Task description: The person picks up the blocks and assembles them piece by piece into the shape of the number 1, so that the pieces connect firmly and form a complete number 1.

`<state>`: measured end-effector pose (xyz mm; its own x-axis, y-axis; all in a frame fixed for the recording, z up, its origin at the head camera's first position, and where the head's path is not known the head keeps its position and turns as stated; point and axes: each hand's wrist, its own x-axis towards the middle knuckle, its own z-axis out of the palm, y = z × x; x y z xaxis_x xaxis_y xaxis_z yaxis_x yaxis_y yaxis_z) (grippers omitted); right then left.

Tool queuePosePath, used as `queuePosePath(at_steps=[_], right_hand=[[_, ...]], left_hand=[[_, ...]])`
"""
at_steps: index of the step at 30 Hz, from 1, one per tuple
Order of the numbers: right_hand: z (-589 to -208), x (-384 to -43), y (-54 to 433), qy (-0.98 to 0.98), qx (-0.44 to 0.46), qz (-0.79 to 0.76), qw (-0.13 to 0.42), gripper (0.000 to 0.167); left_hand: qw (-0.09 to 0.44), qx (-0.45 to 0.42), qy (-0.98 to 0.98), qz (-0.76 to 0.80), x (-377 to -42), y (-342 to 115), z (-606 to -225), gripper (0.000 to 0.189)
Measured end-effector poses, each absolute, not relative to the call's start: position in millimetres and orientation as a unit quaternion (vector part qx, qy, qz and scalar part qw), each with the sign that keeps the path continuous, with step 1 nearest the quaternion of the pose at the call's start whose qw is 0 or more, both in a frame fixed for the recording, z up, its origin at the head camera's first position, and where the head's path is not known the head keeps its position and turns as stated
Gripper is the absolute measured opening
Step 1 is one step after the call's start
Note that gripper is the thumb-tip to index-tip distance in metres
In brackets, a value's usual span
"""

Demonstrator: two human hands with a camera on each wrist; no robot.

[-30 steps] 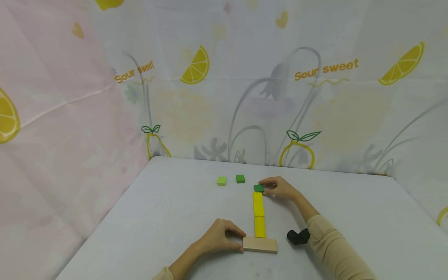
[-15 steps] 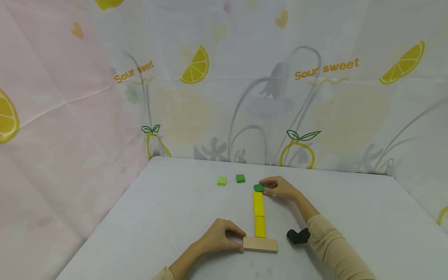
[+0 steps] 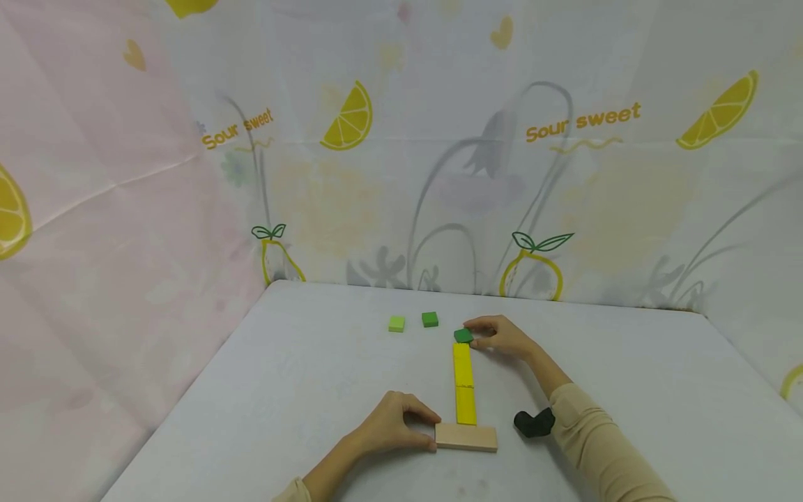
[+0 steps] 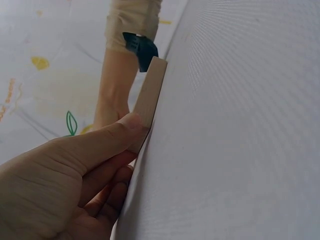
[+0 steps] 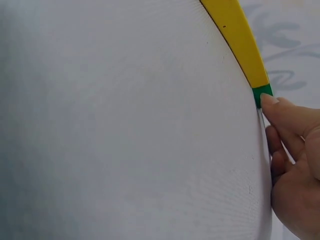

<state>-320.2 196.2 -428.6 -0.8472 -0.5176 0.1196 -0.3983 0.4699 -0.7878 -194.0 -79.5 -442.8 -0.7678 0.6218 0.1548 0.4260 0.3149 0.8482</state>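
Observation:
My left hand (image 3: 396, 424) pinches the left end of a plain wooden block (image 3: 466, 437), which lies flat on the table. In the left wrist view, the thumb presses on the near end of that wooden block (image 4: 150, 92). Two yellow blocks (image 3: 464, 383) run end to end away from its back edge, forming a T with it. At their far end my right hand (image 3: 502, 337) pinches a dark green block (image 3: 463, 336) between thumb and fingers. The right wrist view has this green block (image 5: 258, 95) right against the end of a yellow block (image 5: 237, 40).
A light green block (image 3: 396, 324) and a mid-green block (image 3: 429, 319) lie farther back, left of the yellow row. A black device (image 3: 534, 423) is strapped at the right wrist. The white table (image 3: 301, 362) ends at a printed fabric backdrop (image 3: 401, 181).
The hands and blocks hold their places. Only a very slight shift of the whole head view shows.

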Motion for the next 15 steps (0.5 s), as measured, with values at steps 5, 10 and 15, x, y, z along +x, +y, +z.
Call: queuePosePath(at_steps=[5,10,15], right_hand=[[-436.9,-327.7,200.1,0.851,-0.268,-0.447,0.068,0.041],[-436.9,-327.6,200.2,0.85,-0.267,-0.45,0.068,0.041],[-437.2,-326.0,200.2,0.851,-0.265,-0.448,0.066,0.04]], left_hand=[[0.098,0.33,0.807,0.48,-195.0,-80.2,-442.8,0.03],[0.098,0.329,0.809,0.478,-194.6,-81.1,-442.7,0.03],[0.1,0.327,0.809,0.478,-194.7,-80.8,-443.3,0.03]])
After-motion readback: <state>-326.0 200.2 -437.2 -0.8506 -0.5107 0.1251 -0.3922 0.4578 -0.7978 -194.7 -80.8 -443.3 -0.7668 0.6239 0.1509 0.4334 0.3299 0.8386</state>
